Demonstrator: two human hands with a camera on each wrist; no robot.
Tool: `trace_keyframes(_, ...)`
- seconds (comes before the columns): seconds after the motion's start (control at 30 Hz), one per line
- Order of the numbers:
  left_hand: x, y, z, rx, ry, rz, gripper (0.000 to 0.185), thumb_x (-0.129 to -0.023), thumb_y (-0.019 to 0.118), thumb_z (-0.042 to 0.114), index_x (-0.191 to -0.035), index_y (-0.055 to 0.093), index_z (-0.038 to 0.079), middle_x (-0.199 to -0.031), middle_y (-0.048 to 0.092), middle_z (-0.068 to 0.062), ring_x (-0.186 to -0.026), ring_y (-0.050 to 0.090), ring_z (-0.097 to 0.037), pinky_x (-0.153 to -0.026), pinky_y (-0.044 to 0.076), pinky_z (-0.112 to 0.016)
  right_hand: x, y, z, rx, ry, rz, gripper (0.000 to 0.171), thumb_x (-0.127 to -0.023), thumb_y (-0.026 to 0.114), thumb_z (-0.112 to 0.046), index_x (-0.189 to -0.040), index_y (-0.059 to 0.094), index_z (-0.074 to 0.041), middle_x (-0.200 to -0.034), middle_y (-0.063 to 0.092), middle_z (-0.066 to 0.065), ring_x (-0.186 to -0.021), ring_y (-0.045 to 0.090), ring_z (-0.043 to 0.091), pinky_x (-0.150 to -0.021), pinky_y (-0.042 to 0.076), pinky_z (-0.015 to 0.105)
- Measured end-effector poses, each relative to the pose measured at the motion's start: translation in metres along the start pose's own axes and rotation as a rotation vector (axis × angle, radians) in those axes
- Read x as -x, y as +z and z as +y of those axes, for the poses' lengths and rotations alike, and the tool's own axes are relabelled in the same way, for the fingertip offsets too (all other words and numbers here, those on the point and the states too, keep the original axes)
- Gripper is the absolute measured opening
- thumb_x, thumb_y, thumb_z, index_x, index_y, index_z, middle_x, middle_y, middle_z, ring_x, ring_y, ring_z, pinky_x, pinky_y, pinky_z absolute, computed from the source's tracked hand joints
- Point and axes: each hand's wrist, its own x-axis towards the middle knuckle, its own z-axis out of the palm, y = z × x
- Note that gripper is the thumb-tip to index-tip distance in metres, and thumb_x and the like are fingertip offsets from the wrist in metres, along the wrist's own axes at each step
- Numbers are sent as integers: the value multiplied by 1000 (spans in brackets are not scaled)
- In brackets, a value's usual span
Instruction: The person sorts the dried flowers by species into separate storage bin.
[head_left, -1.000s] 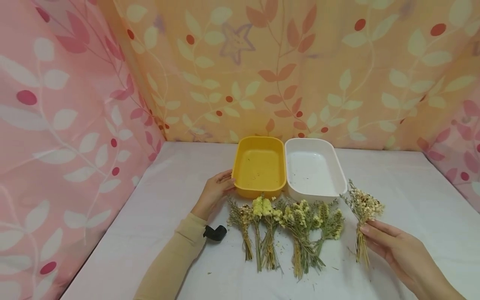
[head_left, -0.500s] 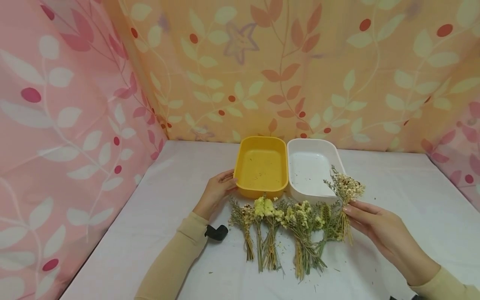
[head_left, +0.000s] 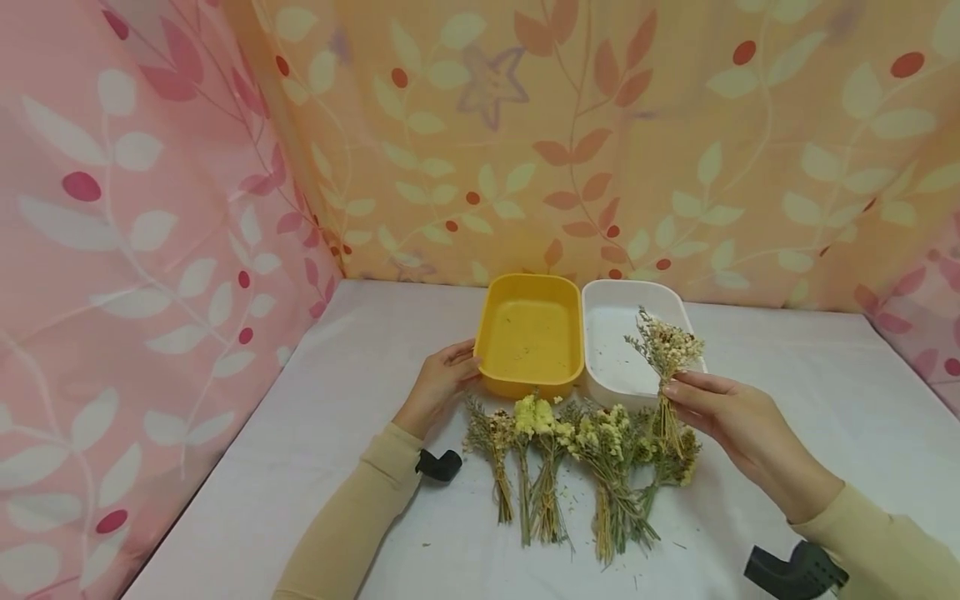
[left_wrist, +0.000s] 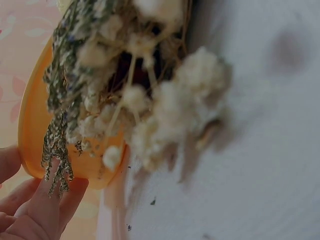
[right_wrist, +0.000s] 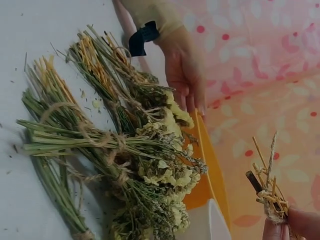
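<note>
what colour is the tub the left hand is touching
Yellow-orange tub, touched by the left hand; clearest in the head view.

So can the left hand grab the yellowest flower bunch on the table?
Probably yes. The left hand rests on the yellow tray, the yellow bunch lies just beside it, and nothing lies between them.

We list a table [head_left: 360, 367] under a white cloth. A row of tied dried-flower bunches [head_left: 577, 467] lies near its front edge, stems toward that edge and heads toward the trays, with plant crumbs [head_left: 660, 542] scattered about them. Patterned curtains enclose the table: an orange leaf-print curtain [head_left: 600, 133] along the far edge and a pink leaf-print curtain [head_left: 135, 250] along the left edge.
</note>
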Motion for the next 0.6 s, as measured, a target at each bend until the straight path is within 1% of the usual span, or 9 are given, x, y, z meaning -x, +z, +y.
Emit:
trace_keyframes(0.03,0,0,0,-1,-2,2,50,-98,61,6,-146,48,0,-142,55,-25,-123,62,-36,-93,60,-32,-1,3,-2,29,-2,1,70,-94,70,-19,-148,33,6,-97,71,-20,-92,70,-3,-87,60,18)
trace_keyframes(0.1,0,1,0,1,-10,10,49,-98,61,6,-145,49,1,-141,56,-24,-122,62,-35,-91,61,-30,-5,11,-7,83,-2,6,79,-93,72,-23,-151,29,9,-96,70,-21,-91,69,-4,-87,59,18)
trace_keyframes(0.13,0,1,0,1,-11,14,49,-98,62,6,-145,49,1,-141,56,-24,-122,63,-34,-90,61,-29,-7,15,-9,109,-5,5,80,-93,72,-25,-151,29,9,-97,69,-22,-91,69,-4,-87,60,18)
trace_keyframes(0.3,1,0,0,-11,-8,8,49,-98,61,6,-145,49,1,-140,56,-24,-122,63,-35,-90,61,-29,-18,31,-17,192,-23,-6,78,-93,72,-30,-151,34,7,-101,63,-21,-91,68,-6,-89,59,19)
trace_keyframes(0.43,1,0,0,-7,-2,-13,49,-99,60,6,-146,48,1,-142,55,-25,-125,59,-39,-91,61,-30,-25,41,-24,232,-37,-12,76,-92,72,-33,-149,39,5,-103,64,-19,-92,68,-6,-90,59,19)
trace_keyframes(0.5,1,0,0,-1,0,-14,48,-99,59,6,-146,48,0,-142,55,-25,-126,58,-40,-91,61,-30,-28,46,-27,245,-41,-22,75,-92,72,-34,-148,41,4,-109,64,-16,-93,68,-6,-91,58,20)
trace_keyframes(0.6,1,0,0,0,2,-8,48,-99,59,6,-145,49,0,-142,55,-26,-126,58,-41,-91,61,-30,-33,54,-31,261,-38,-44,74,-93,71,-35,-148,42,3,-124,60,-5,-94,67,-7,-94,57,21)
